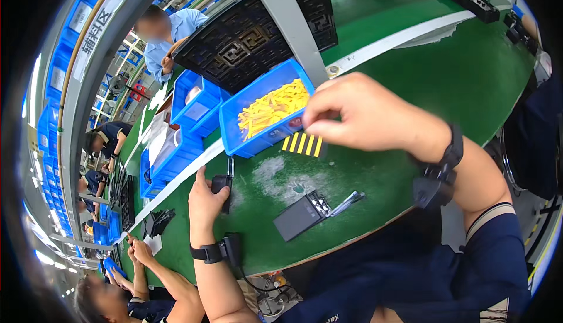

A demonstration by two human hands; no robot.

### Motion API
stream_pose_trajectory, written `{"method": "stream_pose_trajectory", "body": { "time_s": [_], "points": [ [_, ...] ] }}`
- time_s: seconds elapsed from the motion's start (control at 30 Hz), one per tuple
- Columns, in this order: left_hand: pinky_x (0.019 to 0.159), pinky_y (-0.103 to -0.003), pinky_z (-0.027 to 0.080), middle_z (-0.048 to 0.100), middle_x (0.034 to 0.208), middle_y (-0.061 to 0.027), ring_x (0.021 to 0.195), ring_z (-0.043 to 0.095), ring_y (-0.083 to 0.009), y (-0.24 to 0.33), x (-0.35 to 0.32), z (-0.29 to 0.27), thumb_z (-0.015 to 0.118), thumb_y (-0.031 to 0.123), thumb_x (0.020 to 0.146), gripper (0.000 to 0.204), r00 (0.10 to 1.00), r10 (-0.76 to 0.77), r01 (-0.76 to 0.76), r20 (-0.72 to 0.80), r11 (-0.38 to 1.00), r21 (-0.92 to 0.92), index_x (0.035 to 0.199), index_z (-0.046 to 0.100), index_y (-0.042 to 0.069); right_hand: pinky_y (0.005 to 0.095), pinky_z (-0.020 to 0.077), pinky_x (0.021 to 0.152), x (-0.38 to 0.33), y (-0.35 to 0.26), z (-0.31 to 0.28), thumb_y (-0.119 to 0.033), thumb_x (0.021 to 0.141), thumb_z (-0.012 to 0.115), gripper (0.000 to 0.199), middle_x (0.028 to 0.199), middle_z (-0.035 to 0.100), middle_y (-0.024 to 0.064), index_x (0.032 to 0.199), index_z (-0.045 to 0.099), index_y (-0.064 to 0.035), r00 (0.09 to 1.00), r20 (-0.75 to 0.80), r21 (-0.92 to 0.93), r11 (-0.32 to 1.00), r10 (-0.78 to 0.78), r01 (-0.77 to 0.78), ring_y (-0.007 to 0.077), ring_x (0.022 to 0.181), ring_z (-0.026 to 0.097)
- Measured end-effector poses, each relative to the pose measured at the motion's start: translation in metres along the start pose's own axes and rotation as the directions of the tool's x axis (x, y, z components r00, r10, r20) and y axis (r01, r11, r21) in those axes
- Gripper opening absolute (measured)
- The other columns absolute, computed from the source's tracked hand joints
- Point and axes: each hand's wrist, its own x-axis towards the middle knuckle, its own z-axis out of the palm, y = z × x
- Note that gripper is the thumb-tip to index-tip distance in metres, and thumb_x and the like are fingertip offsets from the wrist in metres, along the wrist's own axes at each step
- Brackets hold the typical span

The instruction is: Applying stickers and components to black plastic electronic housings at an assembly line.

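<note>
My left hand (206, 199) grips a small black part (221, 187) upright over the green table, thumb across its side. A thin light-coloured strip rises from the part's top. At the front corner of a blue bin (234, 141) hovers my right hand (349, 112), thumb and forefinger pinched together; anything between them is too small to make out. Yellow strips (272, 109) fill that bin in a loose heap. Below the right hand lies a black piece with yellow stripes (302, 145). A flat black module (297, 216) with pale leads (347, 203) rests nearer to me.
More blue bins (196, 103) stand left of the yellow strips. A black lattice panel (240, 41) leans behind, beside a grey post (287, 18). Black parts (157, 222) lie near a co-worker's hands (139, 249). A long black part (467, 2) sits far right.
</note>
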Motion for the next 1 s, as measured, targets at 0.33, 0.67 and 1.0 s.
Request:
{"method": "stream_pose_trajectory", "body": {
  "time_s": [0.33,0.67,1.0],
  "points": [
    [0.092,-0.040,0.041,0.054,0.112,-0.0187,0.103,0.053,-0.0339,0.059,-0.037,0.007,0.069,0.009,0.068,0.064,0.914,0.327,-0.340,-0.239,0.940,-0.014,0.126,0.044,-0.001,0.0286,0.0460,0.058,-0.094,0.163,-0.145,-0.012,0.076,0.061,0.012,0.067,0.060,0.0092,0.079,0.062,-0.0003,0.864,-0.412,-0.388,0.802,0.290,-0.455,0.0157,0.060,0.057],
    [0.089,-0.043,0.040,0.053,0.113,-0.0223,0.103,0.051,-0.0361,0.169,-0.110,-0.001,0.068,0.020,0.074,0.068,0.887,0.291,-0.339,0.359,0.937,0.079,0.134,0.037,0.007,0.0433,0.0468,0.081,-0.263,0.314,-0.342,-0.016,0.075,0.055,0.023,0.099,0.056,0.0168,0.093,0.061,-0.0013,0.292,-0.941,-0.319,-0.160,0.172,-0.934,0.0334,0.097,0.055],
    [0.086,-0.042,0.042,0.053,0.111,-0.0215,0.098,0.051,-0.0370,0.232,-0.102,-0.001,0.064,0.017,0.078,0.061,0.880,0.246,-0.339,0.406,0.925,0.174,0.132,0.039,0.005,0.0434,0.0467,0.081,-0.299,0.394,-0.455,-0.051,0.067,0.066,0.077,0.108,0.055,0.0221,0.121,0.042,-0.0007,-0.094,-0.995,0.094,-0.245,-0.013,-0.965,0.0341,0.099,0.056]
  ]
}}
